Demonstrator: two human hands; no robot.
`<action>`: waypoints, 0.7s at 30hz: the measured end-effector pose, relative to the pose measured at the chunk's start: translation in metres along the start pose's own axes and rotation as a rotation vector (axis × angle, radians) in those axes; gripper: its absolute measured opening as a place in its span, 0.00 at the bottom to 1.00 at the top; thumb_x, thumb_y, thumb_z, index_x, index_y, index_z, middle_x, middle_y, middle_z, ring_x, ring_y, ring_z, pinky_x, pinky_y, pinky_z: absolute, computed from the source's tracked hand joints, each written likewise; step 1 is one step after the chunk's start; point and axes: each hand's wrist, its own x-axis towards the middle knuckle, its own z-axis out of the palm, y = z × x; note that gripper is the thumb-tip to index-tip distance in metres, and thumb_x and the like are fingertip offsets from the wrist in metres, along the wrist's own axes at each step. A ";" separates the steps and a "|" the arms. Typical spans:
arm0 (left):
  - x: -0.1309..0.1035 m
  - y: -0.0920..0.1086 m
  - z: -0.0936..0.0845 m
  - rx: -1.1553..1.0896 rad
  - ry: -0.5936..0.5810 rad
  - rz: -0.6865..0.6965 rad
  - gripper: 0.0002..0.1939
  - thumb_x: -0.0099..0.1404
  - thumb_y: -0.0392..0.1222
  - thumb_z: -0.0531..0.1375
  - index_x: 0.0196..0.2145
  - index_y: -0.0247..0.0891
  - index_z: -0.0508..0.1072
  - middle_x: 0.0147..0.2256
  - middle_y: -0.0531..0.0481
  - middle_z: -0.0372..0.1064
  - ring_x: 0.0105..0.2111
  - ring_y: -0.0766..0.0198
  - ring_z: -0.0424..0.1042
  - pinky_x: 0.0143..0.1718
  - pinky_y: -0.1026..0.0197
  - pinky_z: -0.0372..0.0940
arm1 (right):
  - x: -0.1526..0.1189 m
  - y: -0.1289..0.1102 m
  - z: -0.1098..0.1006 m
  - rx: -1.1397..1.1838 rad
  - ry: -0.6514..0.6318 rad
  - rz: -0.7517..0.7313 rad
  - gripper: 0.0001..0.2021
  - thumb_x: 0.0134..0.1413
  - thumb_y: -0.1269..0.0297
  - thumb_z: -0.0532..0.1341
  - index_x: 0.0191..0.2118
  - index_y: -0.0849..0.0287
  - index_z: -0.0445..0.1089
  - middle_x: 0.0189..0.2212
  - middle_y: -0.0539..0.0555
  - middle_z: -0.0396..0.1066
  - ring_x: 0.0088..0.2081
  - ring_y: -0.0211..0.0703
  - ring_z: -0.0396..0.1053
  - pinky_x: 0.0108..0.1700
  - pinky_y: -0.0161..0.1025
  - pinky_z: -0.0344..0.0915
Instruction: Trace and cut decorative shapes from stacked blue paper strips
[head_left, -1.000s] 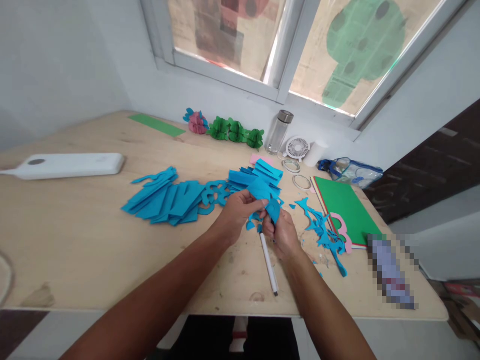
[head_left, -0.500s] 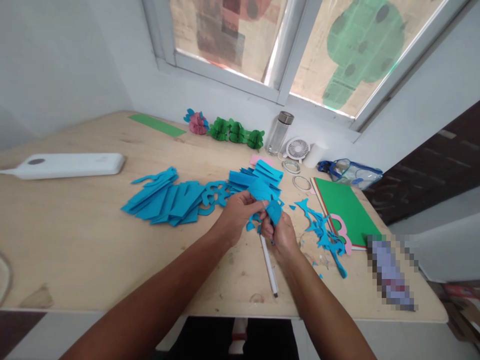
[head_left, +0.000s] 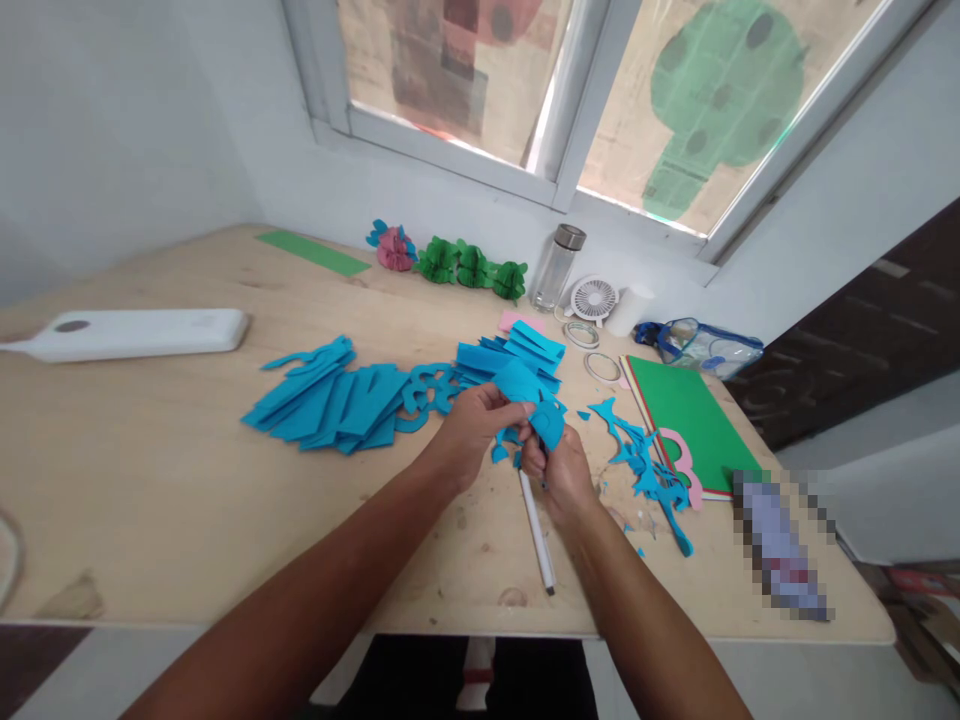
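A piece of folded blue paper (head_left: 517, 380) is pinched between the thumb and fingers of my left hand (head_left: 480, 425). Its near part, a rounded blue flap (head_left: 547, 425) with a curved line on it, hangs over my right hand (head_left: 561, 465). The right fingers are closed around a small dark tool that looks like scissors, mostly hidden behind the paper and fingers. Beneath my hands lies a white pen (head_left: 537, 535) with a dark tip. Small blue scraps (head_left: 500, 453) sit beside the left fingertips.
Folded blue strips (head_left: 337, 405) and cut blue shapes (head_left: 427, 390) lie left. Blue offcuts (head_left: 645, 455) and a green paper stack (head_left: 694, 420) are right. Tape rolls (head_left: 602, 367), a fan (head_left: 594, 298), a bottle (head_left: 558, 268) and green paper ornaments (head_left: 471, 264) line the back. A white device (head_left: 150, 332) lies far left.
Both hands keep their grip in nearly the same place. The blue flap over the right hand has tilted slightly. Everything on the table stays put.
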 end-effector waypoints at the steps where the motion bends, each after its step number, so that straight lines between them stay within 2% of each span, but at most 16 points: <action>1: 0.000 0.000 0.000 0.000 -0.003 -0.004 0.10 0.49 0.43 0.66 0.20 0.37 0.70 0.18 0.54 0.67 0.21 0.66 0.65 0.28 0.62 0.62 | 0.000 0.000 0.000 -0.008 0.001 -0.007 0.20 0.42 0.45 0.64 0.20 0.58 0.63 0.07 0.40 0.50 0.12 0.28 0.42 0.17 0.33 0.37; 6: 0.000 0.002 -0.001 -0.029 -0.025 -0.031 0.10 0.49 0.45 0.67 0.21 0.37 0.71 0.20 0.52 0.68 0.21 0.65 0.65 0.27 0.61 0.64 | -0.001 -0.002 -0.002 -0.055 -0.009 -0.008 0.21 0.42 0.43 0.63 0.18 0.57 0.62 0.07 0.41 0.50 0.12 0.29 0.42 0.18 0.34 0.37; 12: -0.001 0.003 -0.002 -0.018 -0.036 -0.022 0.12 0.50 0.47 0.67 0.21 0.38 0.72 0.20 0.51 0.70 0.21 0.64 0.66 0.26 0.60 0.65 | -0.002 -0.003 -0.004 -0.116 0.003 -0.037 0.23 0.47 0.46 0.61 0.15 0.56 0.57 0.07 0.43 0.50 0.13 0.30 0.44 0.19 0.35 0.38; 21: 0.000 0.005 0.001 -0.056 0.070 -0.013 0.12 0.46 0.44 0.69 0.20 0.35 0.72 0.20 0.52 0.69 0.20 0.66 0.66 0.25 0.61 0.65 | -0.003 -0.001 -0.005 -0.157 0.009 -0.037 0.26 0.48 0.44 0.60 0.12 0.56 0.56 0.08 0.44 0.50 0.14 0.31 0.46 0.19 0.35 0.41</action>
